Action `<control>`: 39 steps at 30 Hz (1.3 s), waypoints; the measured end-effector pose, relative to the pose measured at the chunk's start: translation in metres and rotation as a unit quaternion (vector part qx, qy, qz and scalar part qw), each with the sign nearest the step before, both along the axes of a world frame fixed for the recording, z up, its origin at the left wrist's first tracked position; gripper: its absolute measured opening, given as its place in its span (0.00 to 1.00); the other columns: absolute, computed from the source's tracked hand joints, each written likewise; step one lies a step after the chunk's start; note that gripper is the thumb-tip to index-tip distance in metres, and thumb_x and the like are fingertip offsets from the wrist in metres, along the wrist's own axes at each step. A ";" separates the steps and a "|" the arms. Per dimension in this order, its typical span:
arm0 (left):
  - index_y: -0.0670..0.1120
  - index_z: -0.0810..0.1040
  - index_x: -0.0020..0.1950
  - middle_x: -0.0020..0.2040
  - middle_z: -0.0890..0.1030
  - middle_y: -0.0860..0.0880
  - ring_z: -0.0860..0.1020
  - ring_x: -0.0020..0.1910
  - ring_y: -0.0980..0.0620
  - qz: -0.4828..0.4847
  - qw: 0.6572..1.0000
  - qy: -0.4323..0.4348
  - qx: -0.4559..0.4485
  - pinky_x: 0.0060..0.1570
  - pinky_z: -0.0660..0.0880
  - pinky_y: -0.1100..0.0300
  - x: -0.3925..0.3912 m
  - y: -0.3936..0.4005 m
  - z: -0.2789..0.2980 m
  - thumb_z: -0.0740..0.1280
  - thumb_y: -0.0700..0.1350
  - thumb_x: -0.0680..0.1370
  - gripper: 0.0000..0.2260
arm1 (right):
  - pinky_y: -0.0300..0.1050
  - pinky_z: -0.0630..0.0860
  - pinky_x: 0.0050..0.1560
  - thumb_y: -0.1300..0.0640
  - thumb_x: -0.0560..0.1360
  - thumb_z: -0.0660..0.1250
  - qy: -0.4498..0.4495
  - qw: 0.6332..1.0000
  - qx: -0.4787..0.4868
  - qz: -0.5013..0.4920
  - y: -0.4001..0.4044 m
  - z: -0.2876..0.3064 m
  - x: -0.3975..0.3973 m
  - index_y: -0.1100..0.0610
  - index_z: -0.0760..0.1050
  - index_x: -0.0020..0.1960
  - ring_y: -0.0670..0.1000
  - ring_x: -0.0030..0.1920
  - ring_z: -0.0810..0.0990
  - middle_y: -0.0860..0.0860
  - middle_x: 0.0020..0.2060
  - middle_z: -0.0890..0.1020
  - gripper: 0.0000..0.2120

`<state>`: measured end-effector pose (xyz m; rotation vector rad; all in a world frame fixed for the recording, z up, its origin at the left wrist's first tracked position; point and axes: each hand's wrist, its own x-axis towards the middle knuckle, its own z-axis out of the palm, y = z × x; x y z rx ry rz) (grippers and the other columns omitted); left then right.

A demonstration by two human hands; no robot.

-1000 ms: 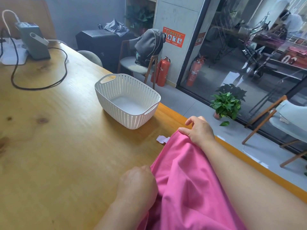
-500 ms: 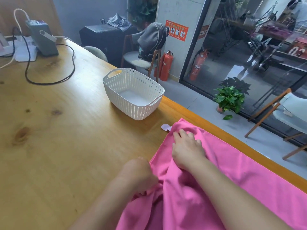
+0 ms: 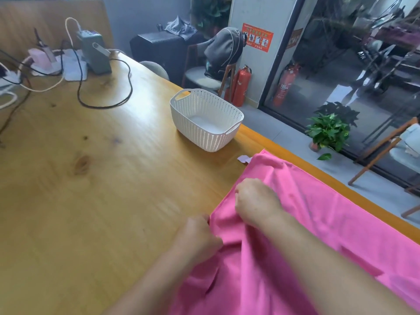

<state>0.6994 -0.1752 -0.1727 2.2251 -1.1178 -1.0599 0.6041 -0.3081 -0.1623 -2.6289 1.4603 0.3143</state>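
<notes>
Cloth [image 3: 329,223], pink, spread over the near right part of the table [image 3: 102,201], rumpled around the wrists, far corner beside a small pale tag [image 3: 244,159] and short of the white basket [image 3: 205,120]. Left hand [image 3: 200,237] curled tight on the cloth's left edge. Right hand [image 3: 256,201] just beyond it, fingers bent down, apparently pinching the cloth near that same edge. Likely step: straightening this edge ahead of a fold. Best done by drawing both hands apart along the hem until taut, then lifting evenly and laying flat, pressing out the ridges between the arms. Worth guarding against: the right side sliding off the table.
</notes>
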 end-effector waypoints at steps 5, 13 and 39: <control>0.43 0.79 0.45 0.43 0.81 0.43 0.78 0.46 0.41 0.010 1.000 -0.006 0.014 0.38 0.72 0.56 0.001 0.006 -0.004 0.60 0.36 0.74 0.08 | 0.51 0.65 0.68 0.61 0.78 0.57 0.002 0.999 0.049 -0.008 0.031 -0.024 -0.006 0.62 0.66 0.69 0.59 0.69 0.66 0.58 0.68 0.67 0.19; 0.47 0.77 0.37 0.35 0.75 0.48 0.73 0.33 0.51 0.150 0.960 0.232 0.056 0.31 0.65 0.62 0.012 0.038 0.004 0.65 0.53 0.78 0.13 | 0.50 0.47 0.78 0.57 0.83 0.49 -0.025 0.995 0.083 -0.046 0.018 -0.036 -0.009 0.60 0.46 0.80 0.54 0.80 0.46 0.55 0.80 0.46 0.28; 0.47 0.69 0.48 0.42 0.75 0.48 0.77 0.41 0.45 0.031 0.989 -0.127 0.063 0.41 0.78 0.52 0.017 0.143 -0.015 0.61 0.38 0.68 0.10 | 0.52 0.45 0.78 0.55 0.83 0.48 -0.064 0.992 0.096 -0.050 0.111 -0.041 0.008 0.59 0.47 0.80 0.55 0.80 0.44 0.56 0.80 0.45 0.28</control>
